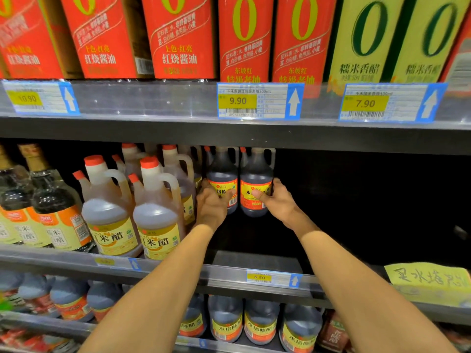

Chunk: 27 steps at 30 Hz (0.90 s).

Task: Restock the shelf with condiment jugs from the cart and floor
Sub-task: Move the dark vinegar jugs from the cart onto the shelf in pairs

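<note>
Two dark vinegar jugs stand side by side deep on the middle shelf [229, 272]. My left hand [212, 205] grips the left dark jug [221, 171] around its lower body. The right dark jug [256, 175] is held by my right hand [276, 200], thumb across its red and yellow label. Both jugs have red caps and handles near the shelf above. Both arms reach in from below.
Pale rice vinegar jugs [155, 215] with red caps crowd the shelf just left of my left hand. To the right the middle shelf is dark. Red sauce cartons [178, 36] fill the top shelf; more dark jugs [260, 319] stand below. A yellow handwritten sign [428, 278] hangs at right.
</note>
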Tool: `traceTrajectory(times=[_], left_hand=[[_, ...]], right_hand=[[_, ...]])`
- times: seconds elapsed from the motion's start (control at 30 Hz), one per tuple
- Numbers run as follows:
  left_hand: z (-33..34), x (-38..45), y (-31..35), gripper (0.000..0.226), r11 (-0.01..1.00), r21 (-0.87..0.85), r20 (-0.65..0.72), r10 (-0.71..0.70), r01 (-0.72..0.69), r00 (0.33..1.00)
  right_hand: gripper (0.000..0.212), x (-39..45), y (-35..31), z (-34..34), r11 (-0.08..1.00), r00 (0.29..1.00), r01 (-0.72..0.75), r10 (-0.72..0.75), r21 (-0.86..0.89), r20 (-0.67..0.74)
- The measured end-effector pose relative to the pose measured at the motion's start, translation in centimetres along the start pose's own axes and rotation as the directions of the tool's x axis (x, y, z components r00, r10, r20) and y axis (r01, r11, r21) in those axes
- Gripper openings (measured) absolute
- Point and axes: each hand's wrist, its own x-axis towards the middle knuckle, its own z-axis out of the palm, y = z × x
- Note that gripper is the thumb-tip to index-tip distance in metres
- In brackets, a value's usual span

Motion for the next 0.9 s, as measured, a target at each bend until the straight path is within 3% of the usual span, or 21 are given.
traceTrajectory(times=[0.3, 0.4, 0.57, 0.7, 0.9], left_hand=[[-0.4, -1.2, 0.4, 0.051, 0.995, 0.047, 0.072, -0.095, 0.092, 0.993], [-0.8, -2.1, 0.7, 0.059, 0.988, 0.134, 0.110, -0.093, 0.078, 0.990], [-2.1, -3.7, 1.1, 0.049, 0.950, 0.314, 0.202, -0.066, -0.001, 0.977], [-4.3, -5.9, 1.7, 0.060, 0.849, 0.506, 0.337, -0.029, -0.155, 0.941], [-9.6, -10.3, 1.8, 0.057, 0.853, 0.403, 0.438, 0.137, -0.330, 0.888]], right_hand=[[0.058, -1.6, -1.3, -0.1, 0.990, 0.998, -0.052, 0.046, -0.133, -0.048], [0.062, -2.0, -1.7, -0.4, 0.983, 0.996, -0.078, 0.072, -0.164, -0.045], [0.068, -4.1, -2.2, -1.5, 0.982, 0.995, -0.089, 0.094, -0.168, 0.026], [0.065, -7.2, -3.2, -2.1, 0.935, 0.988, -0.111, 0.139, -0.336, 0.061], [0.080, -14.5, -6.4, -3.1, 0.815, 0.980, 0.004, 0.112, -0.579, 0.164]])
